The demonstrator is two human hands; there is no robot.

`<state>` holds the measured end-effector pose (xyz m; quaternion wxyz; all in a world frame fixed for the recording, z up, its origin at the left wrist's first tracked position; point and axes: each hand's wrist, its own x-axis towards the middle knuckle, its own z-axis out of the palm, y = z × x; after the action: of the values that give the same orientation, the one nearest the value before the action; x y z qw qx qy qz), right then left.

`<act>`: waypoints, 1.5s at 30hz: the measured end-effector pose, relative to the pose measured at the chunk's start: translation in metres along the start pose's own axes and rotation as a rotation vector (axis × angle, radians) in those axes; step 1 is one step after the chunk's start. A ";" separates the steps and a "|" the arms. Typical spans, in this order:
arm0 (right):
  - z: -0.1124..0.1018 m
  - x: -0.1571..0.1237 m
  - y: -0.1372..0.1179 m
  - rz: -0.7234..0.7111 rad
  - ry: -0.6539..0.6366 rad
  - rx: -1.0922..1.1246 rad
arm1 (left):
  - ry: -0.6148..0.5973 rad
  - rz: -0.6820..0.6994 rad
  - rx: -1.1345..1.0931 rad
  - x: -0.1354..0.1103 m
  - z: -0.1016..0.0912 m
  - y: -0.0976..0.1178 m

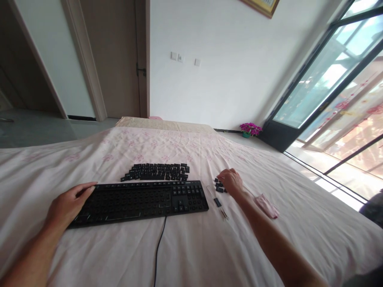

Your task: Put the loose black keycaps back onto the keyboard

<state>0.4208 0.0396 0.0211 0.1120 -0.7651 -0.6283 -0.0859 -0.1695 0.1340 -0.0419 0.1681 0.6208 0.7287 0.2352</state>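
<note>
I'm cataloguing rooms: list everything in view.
Cover: one, pale pink, foreground
Keyboard: one, black, on cover
Keycaps: many, black, beyond and right of keyboard
Tool: one, black-and-metal, right of keyboard
Cable: one, black, keyboard's front
Cloth: one, pink, right of tool
Flowers: one pot, magenta, floor
Wall plates: three, white, wall
Picture frame: one, gold, wall
Door: one, brown, back left
Glass panels: several, dark-framed, right
Left hand: one, keyboard's left end
Right hand: one, at keycaps

On my feed I saw a bare left hand (68, 202) and a bare right hand (232, 181). The left forearm (35, 255) and right forearm (271, 235) were uncovered too, to my view's edge, both narrowing toward the hands.
</note>
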 end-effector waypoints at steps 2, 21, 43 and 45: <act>0.002 0.004 -0.002 -0.022 -0.033 -0.055 | -0.004 -0.005 0.003 0.000 0.000 0.000; 0.009 0.026 -0.002 -0.146 -0.143 -0.103 | 0.032 0.034 -0.033 -0.006 -0.004 0.008; -0.004 -0.050 -0.117 -0.388 -0.085 0.322 | 0.023 0.032 -0.034 -0.005 -0.004 0.005; -0.004 -0.049 -0.118 -0.404 -0.088 0.301 | 0.026 0.034 -0.039 -0.006 -0.004 0.006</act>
<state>0.2957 0.0136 0.0192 0.1779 -0.6018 -0.7783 0.0215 -0.1655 0.1283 -0.0356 0.1666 0.6266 0.7154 0.2604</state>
